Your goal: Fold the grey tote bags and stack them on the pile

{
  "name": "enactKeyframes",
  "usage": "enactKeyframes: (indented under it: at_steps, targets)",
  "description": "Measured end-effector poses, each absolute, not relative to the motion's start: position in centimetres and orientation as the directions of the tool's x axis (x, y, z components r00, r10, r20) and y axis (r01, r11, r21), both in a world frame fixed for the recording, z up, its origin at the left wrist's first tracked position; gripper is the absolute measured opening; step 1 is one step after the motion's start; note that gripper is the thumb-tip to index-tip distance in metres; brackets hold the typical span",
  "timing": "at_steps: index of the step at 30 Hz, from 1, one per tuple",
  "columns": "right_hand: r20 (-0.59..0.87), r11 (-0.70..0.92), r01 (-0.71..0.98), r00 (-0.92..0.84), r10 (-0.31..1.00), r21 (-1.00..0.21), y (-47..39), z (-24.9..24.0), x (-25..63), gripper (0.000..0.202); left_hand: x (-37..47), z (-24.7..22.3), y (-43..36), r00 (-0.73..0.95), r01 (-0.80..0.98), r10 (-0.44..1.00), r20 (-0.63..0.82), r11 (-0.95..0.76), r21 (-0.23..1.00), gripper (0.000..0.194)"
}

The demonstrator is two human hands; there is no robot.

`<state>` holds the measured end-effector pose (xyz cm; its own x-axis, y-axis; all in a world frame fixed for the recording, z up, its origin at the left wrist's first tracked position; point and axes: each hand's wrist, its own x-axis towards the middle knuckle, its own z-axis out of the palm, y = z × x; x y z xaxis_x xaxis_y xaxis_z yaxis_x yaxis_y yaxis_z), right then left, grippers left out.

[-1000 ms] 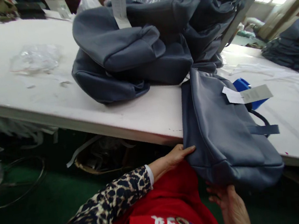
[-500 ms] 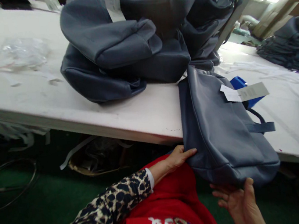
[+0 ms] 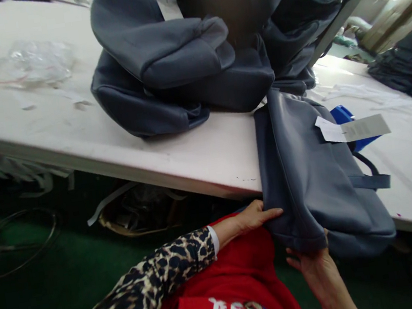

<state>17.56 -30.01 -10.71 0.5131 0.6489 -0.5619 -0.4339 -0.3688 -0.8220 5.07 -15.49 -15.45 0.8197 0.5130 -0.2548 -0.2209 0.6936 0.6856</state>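
Observation:
A blue-grey fabric bag [image 3: 309, 181] hangs over the near edge of the white table [image 3: 190, 151], with white paper tags [image 3: 351, 129] lying on top of it. My left hand [image 3: 255, 216], in a leopard-print sleeve, presses its fingers against the bag's lower left corner. My right hand [image 3: 316, 267] grips the bag's bottom edge from below, thumb over the fabric. A dark strap [image 3: 370, 180] sticks out from the bag's right side.
A heap of the same blue-grey bags [image 3: 185, 60] fills the table's middle and back. Crumpled clear plastic [image 3: 34, 61] lies at the left. A blue object [image 3: 347, 122] sits behind the tags. More folded bags [image 3: 405, 70] are stacked far right. Green floor with straps lies below.
My right hand, open under the bag half a second ago, has closed its fingers on the bag's bottom edge. The left hand stays at the corner.

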Motion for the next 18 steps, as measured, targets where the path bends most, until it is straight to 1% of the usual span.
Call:
enactKeyframes:
  at_steps: [3,5,6,7,10,11,12,16,18]
  targets:
    - [-0.560,-0.332,-0.472,0.505,0.657,-0.816,-30.2,-10.4,17.4,0.065,5.2,-15.6,-15.5,0.807,-0.225,0.528,-0.264,0.688,0.690,0.062]
    - [-0.504,-0.248,-0.486,0.513,0.695,-0.838,-31.0,-10.4,17.2,0.072,5.3,-15.8,-15.6,0.788,-0.248,0.551,-0.275,0.693,0.677,0.062]
    - [-0.479,-0.213,-0.491,0.516,0.710,-0.845,-31.6,-10.6,17.0,0.071,5.3,-15.9,-15.6,0.784,-0.254,0.553,-0.280,0.699,0.669,0.061]
    - [-0.461,-0.190,-0.492,0.518,0.721,-0.850,-32.1,-10.8,16.9,0.064,5.3,-16.0,-15.6,0.785,-0.254,0.550,-0.284,0.704,0.663,0.061]
    - [-0.455,-0.176,-0.496,0.525,0.719,-0.850,-33.0,-11.4,16.8,0.030,5.2,-16.1,-15.6,0.795,-0.236,0.535,-0.286,0.707,0.666,0.061]
    - [-0.457,-0.179,-0.496,0.524,0.719,-0.850,-33.0,-11.5,16.9,0.026,5.2,-16.0,-15.6,0.797,-0.234,0.534,-0.281,0.703,0.672,0.061]
    - [-0.461,-0.184,-0.497,0.520,0.719,-0.848,-32.8,-11.6,17.0,0.027,5.2,-16.0,-15.6,0.799,-0.236,0.536,-0.274,0.697,0.677,0.060]
    - [-0.503,-0.253,-0.495,0.475,0.722,-0.831,-31.4,-10.9,17.8,0.044,5.4,-16.0,-15.6,0.807,-0.234,0.535,-0.251,0.679,0.696,0.060]
    - [-0.527,-0.291,-0.493,0.450,0.721,-0.820,-30.8,-10.1,18.3,0.049,5.5,-16.1,-15.5,0.815,-0.220,0.526,-0.242,0.669,0.710,0.061]
